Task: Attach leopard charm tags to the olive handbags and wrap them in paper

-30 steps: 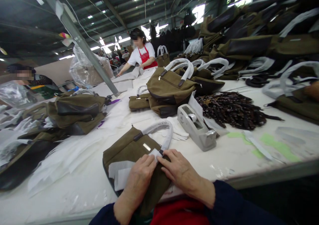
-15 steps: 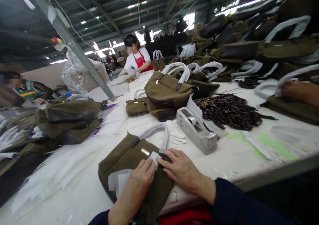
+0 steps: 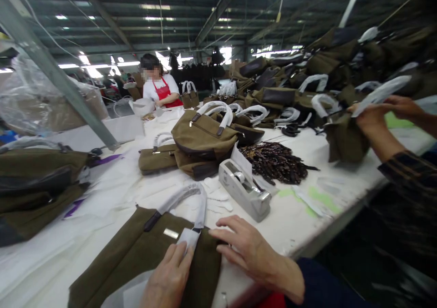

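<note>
One olive handbag [image 3: 146, 249] lies on the white table [image 3: 283, 228], to the left of the tape dispenser [image 3: 244, 189] and nearer to the person. By its look, I judge it light and soft: the cloth should bend easily and not slip much, while the wrapped handle [image 3: 201, 208] seems firmer, with a smoother cover. A good hold would be at the base of this handle, or on the cloth side nearest the dispenser. The handle loop points away from the person, its arch just left of the dispenser. With the handle, the long axis seems to run away from the person; the bag's lower end is cut off, so I am not certain.

The left hand [image 3: 169, 276] rests its fingers on the white paper [image 3: 188, 240] at the handle base; its thumb is hidden, so I cannot tell whether it pinches. The right hand [image 3: 251, 246], just before the dispenser, has its fingers spread and grasps nothing.
</note>
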Tool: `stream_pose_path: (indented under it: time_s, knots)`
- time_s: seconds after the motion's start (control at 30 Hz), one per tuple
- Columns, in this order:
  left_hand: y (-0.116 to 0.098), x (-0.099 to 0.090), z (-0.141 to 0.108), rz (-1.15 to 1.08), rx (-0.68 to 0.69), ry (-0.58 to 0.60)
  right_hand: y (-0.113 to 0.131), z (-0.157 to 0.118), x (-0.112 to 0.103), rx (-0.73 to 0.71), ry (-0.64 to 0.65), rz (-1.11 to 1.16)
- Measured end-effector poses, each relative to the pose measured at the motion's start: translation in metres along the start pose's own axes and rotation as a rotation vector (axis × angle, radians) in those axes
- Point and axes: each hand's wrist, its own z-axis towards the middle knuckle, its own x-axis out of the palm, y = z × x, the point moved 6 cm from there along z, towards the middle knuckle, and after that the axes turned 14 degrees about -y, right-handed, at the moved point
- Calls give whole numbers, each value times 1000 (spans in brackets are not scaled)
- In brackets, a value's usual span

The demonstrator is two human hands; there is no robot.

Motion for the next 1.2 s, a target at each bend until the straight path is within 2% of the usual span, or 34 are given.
stream_pose_path:
  time_s: [0.13,0.17,0.23,0.4,0.5,0.67,0.83,0.93,1.07,1.13,1.2]
  knots:
    - [3,12,-12,24,9,-41,-44,0,-85,296,-388,0]
    - [2,14,-13,34,19,-46,-58,-1,-99,379,-418,-28]
    - [1,15,-13,54,23,-38,-82,-2,-114,479,-385,-48]
    - [-2,7,-5,72,-12,-4,-113,6,-113,503,-230,-115]
    - [-3,6,-3,65,-38,26,-121,12,-106,573,-143,-64]
    - [-3,11,-7,27,-89,85,-126,16,-103,730,-94,78]
    - [-1,-2,-1,-22,-108,202,-122,13,-101,786,-123,156]
    - [0,-12,6,-40,-129,254,-111,11,-107,746,-191,168]
    - [-1,-17,12,-14,-106,197,-95,-5,-125,716,-304,224]
    - [-1,-14,9,-8,-94,166,-92,-20,-128,785,-309,325]
    - [0,-8,4,1,-87,115,-94,-36,-122,892,-289,446]
